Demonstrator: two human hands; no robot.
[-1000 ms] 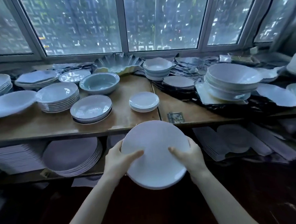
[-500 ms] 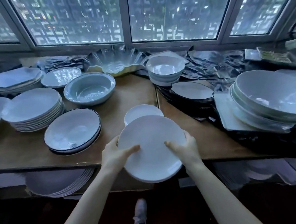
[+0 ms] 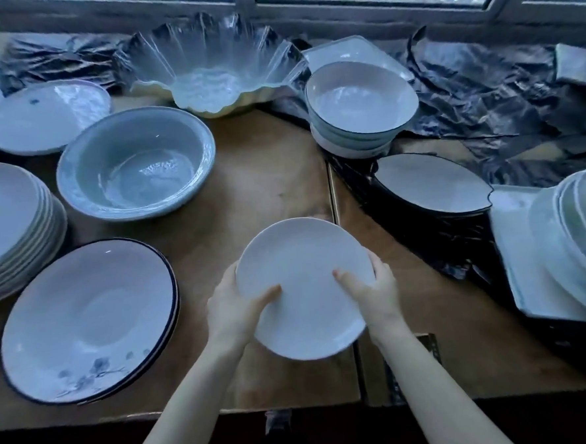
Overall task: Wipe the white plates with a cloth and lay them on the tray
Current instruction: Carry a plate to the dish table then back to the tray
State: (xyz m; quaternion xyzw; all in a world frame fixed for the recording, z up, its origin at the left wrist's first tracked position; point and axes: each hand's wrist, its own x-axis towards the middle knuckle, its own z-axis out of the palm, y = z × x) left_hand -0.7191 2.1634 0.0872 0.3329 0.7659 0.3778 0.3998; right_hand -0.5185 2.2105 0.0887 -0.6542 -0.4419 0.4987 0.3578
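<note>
A plain round white plate [image 3: 302, 283] is held tilted above the wooden shelf top [image 3: 268, 175], near its front edge. My left hand [image 3: 233, 304] grips the plate's left rim, thumb on its face. My right hand [image 3: 375, 292] grips the right rim, thumb also on the face. Part of another white plate's rim shows just behind the held one. No cloth or tray shows in view.
A dark-rimmed plate stack [image 3: 88, 320] lies front left, a tall white plate stack [image 3: 7, 225] far left, a pale blue bowl [image 3: 137, 166] behind. Stacked bowls [image 3: 360, 108], a leaf-shaped dish [image 3: 430, 186] and big white dishes [image 3: 574, 239] crowd the right. A wavy glass bowl [image 3: 207, 76] stands at the back.
Both hands have carried the plate up from below the shelf edge and forward over the shelf top. The view has moved closer and tilted down.
</note>
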